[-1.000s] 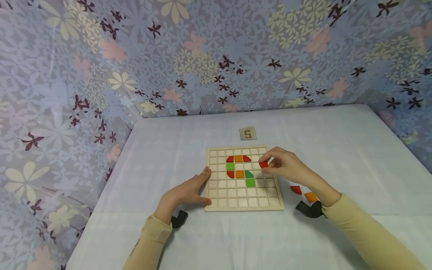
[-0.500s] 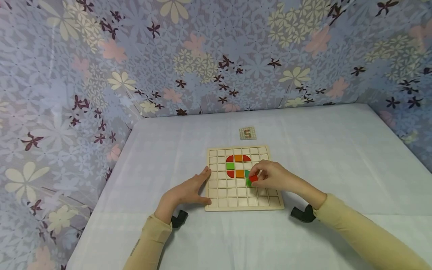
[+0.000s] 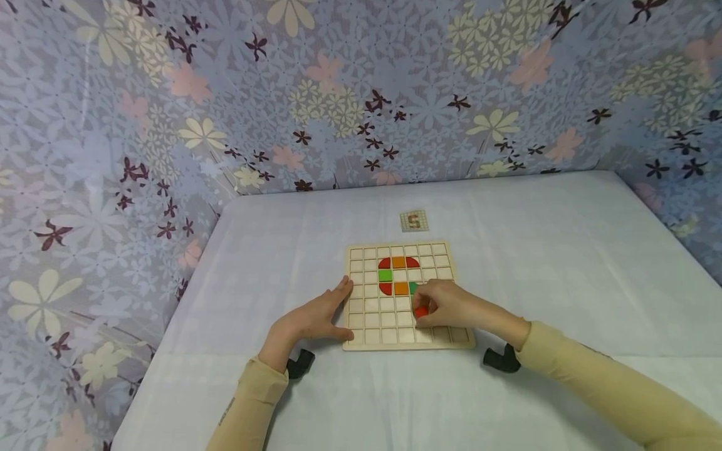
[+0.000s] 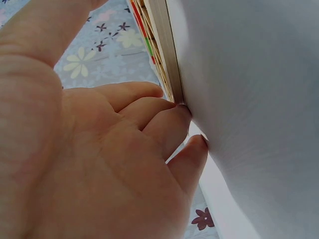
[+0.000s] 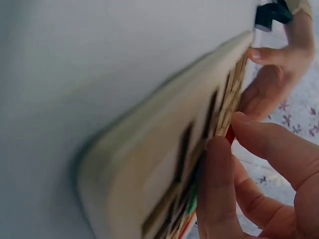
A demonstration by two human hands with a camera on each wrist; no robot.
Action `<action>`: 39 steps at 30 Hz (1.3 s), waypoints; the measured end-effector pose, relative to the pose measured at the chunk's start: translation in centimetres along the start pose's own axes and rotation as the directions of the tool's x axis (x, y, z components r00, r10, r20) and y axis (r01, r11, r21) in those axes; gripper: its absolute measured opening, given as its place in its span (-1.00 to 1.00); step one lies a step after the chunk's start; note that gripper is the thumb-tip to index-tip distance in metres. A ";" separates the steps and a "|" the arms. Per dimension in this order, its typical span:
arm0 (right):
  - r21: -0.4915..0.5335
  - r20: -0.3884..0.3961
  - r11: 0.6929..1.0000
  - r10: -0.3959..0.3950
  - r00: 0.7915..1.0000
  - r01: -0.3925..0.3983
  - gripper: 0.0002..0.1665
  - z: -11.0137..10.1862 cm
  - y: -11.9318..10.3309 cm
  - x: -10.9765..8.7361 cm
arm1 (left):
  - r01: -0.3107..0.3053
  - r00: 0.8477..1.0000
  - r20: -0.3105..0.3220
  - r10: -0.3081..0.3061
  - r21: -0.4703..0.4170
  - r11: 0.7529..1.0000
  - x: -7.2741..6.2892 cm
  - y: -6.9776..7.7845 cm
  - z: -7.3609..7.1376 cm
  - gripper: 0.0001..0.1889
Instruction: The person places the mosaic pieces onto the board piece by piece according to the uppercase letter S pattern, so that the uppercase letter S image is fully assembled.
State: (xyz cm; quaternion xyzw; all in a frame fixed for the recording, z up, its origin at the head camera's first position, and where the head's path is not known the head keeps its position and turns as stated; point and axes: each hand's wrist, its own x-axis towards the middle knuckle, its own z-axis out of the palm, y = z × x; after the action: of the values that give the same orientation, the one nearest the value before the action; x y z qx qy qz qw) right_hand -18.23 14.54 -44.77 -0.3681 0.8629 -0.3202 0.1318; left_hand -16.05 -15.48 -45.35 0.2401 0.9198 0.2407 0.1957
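Observation:
A wooden grid board [image 3: 372,321] lies on the table. Red quarter-round, orange and green tiles form a curved figure in its cells, among them an orange tile [image 3: 398,262] and a light green tile [image 3: 385,275]. My right hand [image 3: 448,304] pinches a red tile [image 3: 421,311] low over the cells below the dark green tile [image 3: 413,288], hiding the light green one there. In the right wrist view, thumb and fingertips are close at the board's surface. Spread along the board's left edge, my left hand [image 3: 316,316] touches it with fingertips and thumb.
A small card [image 3: 414,220] printed with an S-like figure on a grid lies behind the board. Black wrist-camera mounts [image 3: 502,359] jut out beneath both wrists. Flowered fabric [image 3: 350,94] rises at the table's back and sides.
My right hand has carried the red tile left and toward the front, from the board's right side to below the green tiles. Its arm now covers the loose red and orange tiles. My left hand stays put.

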 end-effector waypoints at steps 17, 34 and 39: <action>-0.106 -0.040 0.993 0.041 0.998 -0.045 -0.74 0.9 -0.4 0.2 | -0.017 1.000 -0.008 0.017 0.025 1.000 0.2 0.0 -0.1 0.07; 0.022 -0.016 1.000 -0.009 1.000 0.009 -0.77 0.1 0.2 0.2 | 0.004 1.000 -0.007 -0.004 0.018 1.000 0.2 0.1 -0.1 0.07; 0.084 -0.030 0.996 -0.001 1.000 0.004 -0.69 -3.2 -1.0 0.1 | -0.007 1.000 -0.002 0.007 0.015 1.000 0.2 0.1 -0.1 0.07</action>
State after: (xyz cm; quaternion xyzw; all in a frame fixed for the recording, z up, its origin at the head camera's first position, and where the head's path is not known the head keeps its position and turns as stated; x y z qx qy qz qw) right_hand -19.21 15.40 -41.70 -0.3584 0.8500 -0.3621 0.1337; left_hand -16.19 -15.36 -45.30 0.2444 0.9210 0.2347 0.1923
